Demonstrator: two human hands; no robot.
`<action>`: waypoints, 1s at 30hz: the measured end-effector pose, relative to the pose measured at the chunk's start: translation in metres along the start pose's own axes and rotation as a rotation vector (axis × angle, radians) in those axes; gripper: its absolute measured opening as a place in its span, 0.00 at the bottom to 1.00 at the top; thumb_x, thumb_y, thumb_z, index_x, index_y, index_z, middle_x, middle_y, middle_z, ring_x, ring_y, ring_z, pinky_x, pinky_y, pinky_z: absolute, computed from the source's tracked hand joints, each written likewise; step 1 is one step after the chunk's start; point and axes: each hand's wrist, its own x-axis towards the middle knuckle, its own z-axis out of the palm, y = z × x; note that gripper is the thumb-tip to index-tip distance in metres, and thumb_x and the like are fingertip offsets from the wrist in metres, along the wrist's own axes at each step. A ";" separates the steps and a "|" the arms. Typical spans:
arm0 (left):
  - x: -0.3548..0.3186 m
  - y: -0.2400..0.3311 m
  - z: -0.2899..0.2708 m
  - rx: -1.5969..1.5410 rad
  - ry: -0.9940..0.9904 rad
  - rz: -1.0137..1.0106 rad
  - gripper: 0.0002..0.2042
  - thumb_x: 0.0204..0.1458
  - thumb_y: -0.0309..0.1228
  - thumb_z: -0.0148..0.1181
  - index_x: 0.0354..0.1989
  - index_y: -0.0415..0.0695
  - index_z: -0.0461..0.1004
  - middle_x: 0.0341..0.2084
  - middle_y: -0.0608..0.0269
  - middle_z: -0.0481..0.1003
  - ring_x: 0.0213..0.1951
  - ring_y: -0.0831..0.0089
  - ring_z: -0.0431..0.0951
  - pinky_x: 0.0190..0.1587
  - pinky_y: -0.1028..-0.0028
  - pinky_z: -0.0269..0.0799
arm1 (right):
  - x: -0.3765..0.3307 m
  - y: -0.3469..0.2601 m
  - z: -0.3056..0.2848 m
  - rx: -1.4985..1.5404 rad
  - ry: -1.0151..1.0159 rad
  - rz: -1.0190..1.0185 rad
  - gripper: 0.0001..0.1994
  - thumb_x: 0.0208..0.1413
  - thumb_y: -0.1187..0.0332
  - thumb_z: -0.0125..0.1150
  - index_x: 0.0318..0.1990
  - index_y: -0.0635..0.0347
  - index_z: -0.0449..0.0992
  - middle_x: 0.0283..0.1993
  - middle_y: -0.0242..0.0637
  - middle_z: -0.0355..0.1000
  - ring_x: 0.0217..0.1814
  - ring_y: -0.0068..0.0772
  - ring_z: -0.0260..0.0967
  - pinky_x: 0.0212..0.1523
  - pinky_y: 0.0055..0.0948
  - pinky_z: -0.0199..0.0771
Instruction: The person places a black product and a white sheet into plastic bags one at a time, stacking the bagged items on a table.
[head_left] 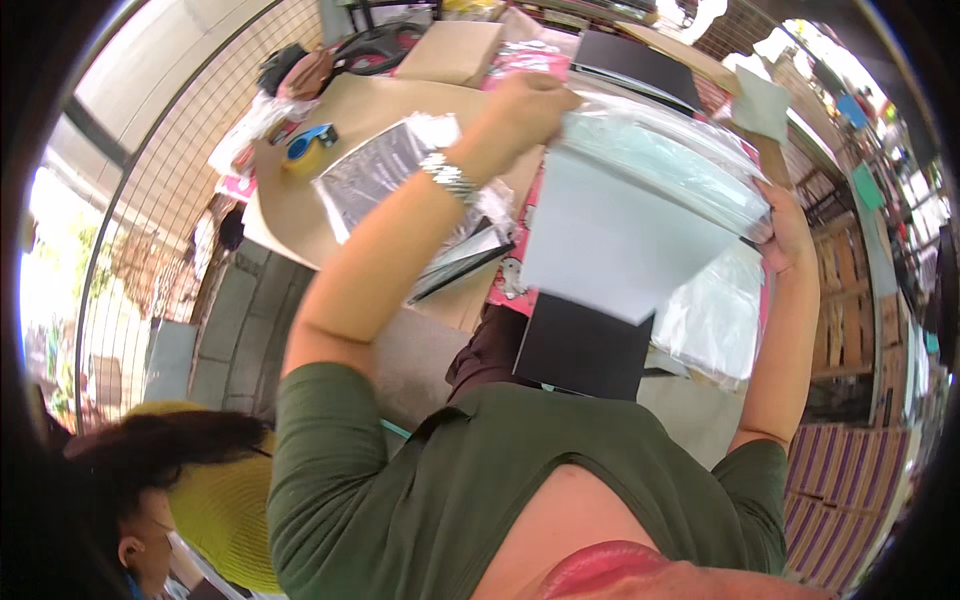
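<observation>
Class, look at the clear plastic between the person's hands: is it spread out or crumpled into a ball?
Spread out, though creased: the clear plastic stretches from the left hand to the right hand.

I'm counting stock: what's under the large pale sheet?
A black panel and clear plastic packaging show past the lower edges of the pale sheet; whatever it covers is hidden.
</observation>
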 end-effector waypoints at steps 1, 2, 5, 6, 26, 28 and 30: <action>-0.016 0.013 -0.010 -0.107 -0.068 0.015 0.10 0.48 0.33 0.54 0.26 0.38 0.75 0.16 0.64 0.70 0.19 0.77 0.68 0.22 0.76 0.62 | -0.009 -0.001 0.003 0.034 -0.034 -0.021 0.15 0.54 0.67 0.49 0.48 0.63 0.68 0.37 0.34 0.72 0.32 0.20 0.69 0.25 0.19 0.67; -0.026 0.022 -0.016 -0.067 -0.098 -0.154 0.10 0.52 0.33 0.51 0.35 0.41 0.75 0.24 0.67 0.73 0.24 0.78 0.70 0.26 0.78 0.67 | -0.017 0.002 0.002 0.059 -0.072 -0.011 0.15 0.54 0.68 0.48 0.49 0.64 0.67 0.40 0.35 0.71 0.36 0.22 0.69 0.30 0.20 0.68; -0.023 0.015 -0.024 -0.107 -0.334 -0.410 0.12 0.54 0.34 0.49 0.41 0.41 0.73 0.29 0.67 0.74 0.28 0.78 0.74 0.31 0.76 0.72 | -0.030 0.019 -0.013 0.166 -0.196 -0.028 0.17 0.54 0.71 0.47 0.51 0.65 0.65 0.45 0.39 0.70 0.43 0.28 0.70 0.44 0.26 0.70; -0.018 0.005 -0.026 -0.119 -0.389 -0.428 0.12 0.55 0.36 0.48 0.41 0.41 0.72 0.30 0.67 0.75 0.30 0.79 0.75 0.32 0.74 0.74 | -0.028 0.028 -0.017 0.218 -0.249 -0.062 0.17 0.54 0.71 0.46 0.51 0.66 0.64 0.47 0.40 0.69 0.45 0.29 0.69 0.47 0.28 0.69; -0.009 -0.254 0.088 -1.161 0.106 -0.474 0.10 0.59 0.31 0.42 0.44 0.41 0.68 0.40 0.60 0.73 0.44 0.69 0.73 0.50 0.69 0.69 | 0.061 0.227 -0.007 0.610 0.124 -0.167 0.08 0.55 0.76 0.46 0.41 0.61 0.69 0.40 0.35 0.71 0.44 0.28 0.67 0.47 0.28 0.65; -0.010 -0.266 0.116 -1.106 0.168 -0.459 0.07 0.55 0.29 0.49 0.40 0.41 0.69 0.35 0.61 0.75 0.39 0.71 0.75 0.44 0.73 0.71 | 0.071 0.269 -0.032 0.467 0.080 -0.123 0.09 0.54 0.76 0.46 0.42 0.62 0.70 0.39 0.35 0.70 0.43 0.28 0.66 0.45 0.28 0.65; -0.020 -0.293 0.119 -1.038 0.282 -0.427 0.07 0.53 0.28 0.51 0.37 0.41 0.70 0.32 0.62 0.76 0.36 0.72 0.75 0.40 0.74 0.71 | 0.065 0.284 -0.007 0.447 0.193 -0.035 0.10 0.54 0.75 0.47 0.43 0.62 0.70 0.38 0.34 0.70 0.41 0.27 0.65 0.42 0.28 0.64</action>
